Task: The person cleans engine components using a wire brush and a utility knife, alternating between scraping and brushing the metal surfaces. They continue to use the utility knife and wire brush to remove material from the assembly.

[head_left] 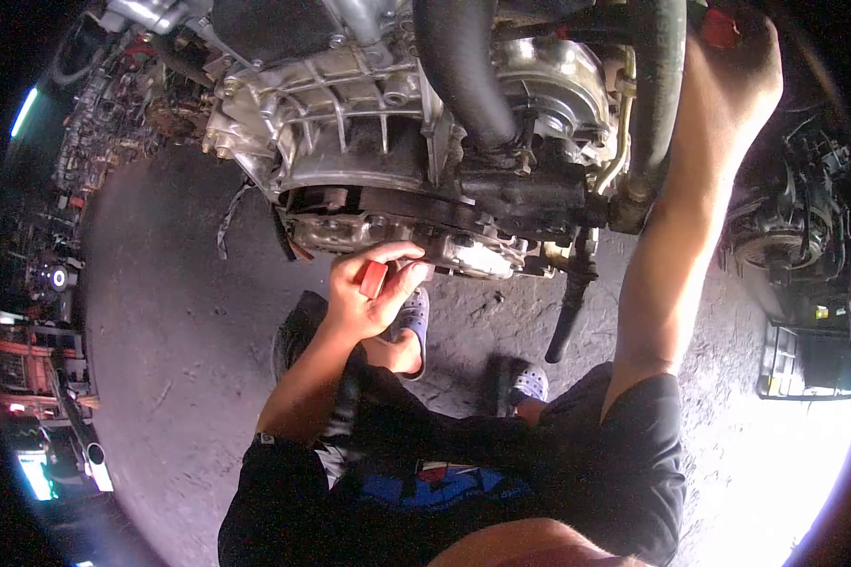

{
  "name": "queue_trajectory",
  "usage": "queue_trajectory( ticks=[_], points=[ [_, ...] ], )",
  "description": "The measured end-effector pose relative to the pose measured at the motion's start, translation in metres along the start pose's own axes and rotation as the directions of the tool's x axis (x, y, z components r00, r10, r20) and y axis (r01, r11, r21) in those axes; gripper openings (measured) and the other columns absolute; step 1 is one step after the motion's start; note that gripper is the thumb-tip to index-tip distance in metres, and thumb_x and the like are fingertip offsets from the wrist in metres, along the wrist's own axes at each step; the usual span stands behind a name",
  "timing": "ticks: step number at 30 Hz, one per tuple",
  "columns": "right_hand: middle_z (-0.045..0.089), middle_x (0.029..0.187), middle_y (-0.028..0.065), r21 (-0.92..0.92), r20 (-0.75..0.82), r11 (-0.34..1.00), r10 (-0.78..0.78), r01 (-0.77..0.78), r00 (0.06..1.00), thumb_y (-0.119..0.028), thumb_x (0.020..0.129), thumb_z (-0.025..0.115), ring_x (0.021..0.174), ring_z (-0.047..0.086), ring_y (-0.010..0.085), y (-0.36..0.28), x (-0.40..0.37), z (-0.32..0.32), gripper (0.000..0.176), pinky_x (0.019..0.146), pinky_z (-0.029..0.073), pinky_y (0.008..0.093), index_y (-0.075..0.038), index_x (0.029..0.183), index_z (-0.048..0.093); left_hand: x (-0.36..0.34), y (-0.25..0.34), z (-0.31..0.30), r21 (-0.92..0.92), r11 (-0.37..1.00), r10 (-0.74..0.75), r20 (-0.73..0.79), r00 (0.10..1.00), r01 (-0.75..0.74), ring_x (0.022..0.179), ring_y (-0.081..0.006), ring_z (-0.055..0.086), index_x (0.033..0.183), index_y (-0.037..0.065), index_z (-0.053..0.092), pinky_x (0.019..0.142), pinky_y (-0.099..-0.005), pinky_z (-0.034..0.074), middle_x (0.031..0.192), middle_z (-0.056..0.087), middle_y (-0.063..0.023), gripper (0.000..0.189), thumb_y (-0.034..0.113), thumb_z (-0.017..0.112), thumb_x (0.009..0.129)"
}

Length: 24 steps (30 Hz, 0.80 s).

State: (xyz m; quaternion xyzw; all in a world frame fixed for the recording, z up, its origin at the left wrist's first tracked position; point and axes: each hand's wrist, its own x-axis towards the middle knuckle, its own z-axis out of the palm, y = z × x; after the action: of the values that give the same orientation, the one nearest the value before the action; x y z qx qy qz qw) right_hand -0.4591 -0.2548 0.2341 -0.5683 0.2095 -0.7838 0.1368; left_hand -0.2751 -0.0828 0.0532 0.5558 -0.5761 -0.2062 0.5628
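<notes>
My left hand is closed around a small red piece, its thumb and forefinger pointing at the lower edge of the engine and gearbox assembly. What the red piece belongs to is hidden in the palm. Beside the fingertips lies the round metal rim with bolts. Stretched up along the right side, my right arm passes a thick hose. Its hand is bent at the wrist near the top edge, with a red end showing in it. The fingers there are mostly hidden.
A wide dark hose runs down the assembly's front. A dark rod-like part hangs below it. Piled machine parts line the left, another machine stands right, and a metal rack is below. My clog-shod feet stand on rough floor.
</notes>
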Motion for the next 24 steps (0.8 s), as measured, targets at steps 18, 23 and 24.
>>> queue_trajectory(
  ticks=[18, 23, 24],
  points=[
    [0.055, 0.081, 0.0057, 0.044, 0.126, 0.975, 0.212, -0.219, 0.969, 0.012, 0.075, 0.059, 0.071, 0.051, 0.0110, 0.034, 0.033, -0.026, 0.023, 0.060, 0.044, 0.0246, -0.001, 0.092, 0.050, -0.001, -0.006, -0.001, 0.055, 0.997, 0.049, 0.022, 0.999, -0.050, 0.062, -0.0054, 0.055, 0.095, 0.003, 0.068, 0.057, -0.0212, 0.044, 0.080, 0.068, -0.0026, 0.019, 0.006, 0.074, 0.078],
    [0.054, 0.078, 0.0027, -0.273, -0.007, 0.957, 0.095, -0.093, 0.995, 0.007, 0.076, 0.063, 0.071, 0.050, 0.0108, 0.054, 0.018, -0.025, 0.023, 0.062, 0.043, 0.0256, -0.003, 0.093, 0.050, 0.000, -0.005, 0.005, 0.013, 1.000, 0.001, 0.022, 1.000, -0.001, 0.061, -0.0027, 0.052, 0.097, 0.003, 0.068, 0.055, -0.0191, 0.041, 0.079, 0.066, 0.0001, 0.018, 0.005, 0.072, 0.079],
    [0.053, 0.077, 0.0021, -0.271, 0.046, 0.952, 0.162, -0.144, 0.986, 0.006, 0.076, 0.064, 0.071, 0.049, 0.0103, 0.053, 0.023, -0.031, 0.024, 0.061, 0.043, 0.0256, -0.004, 0.093, 0.050, 0.001, -0.004, 0.006, 0.008, 1.000, -0.002, 0.021, 1.000, 0.001, 0.061, -0.0022, 0.051, 0.097, 0.003, 0.068, 0.055, -0.0187, 0.041, 0.079, 0.066, 0.0005, 0.018, 0.005, 0.072, 0.080]
  ],
)
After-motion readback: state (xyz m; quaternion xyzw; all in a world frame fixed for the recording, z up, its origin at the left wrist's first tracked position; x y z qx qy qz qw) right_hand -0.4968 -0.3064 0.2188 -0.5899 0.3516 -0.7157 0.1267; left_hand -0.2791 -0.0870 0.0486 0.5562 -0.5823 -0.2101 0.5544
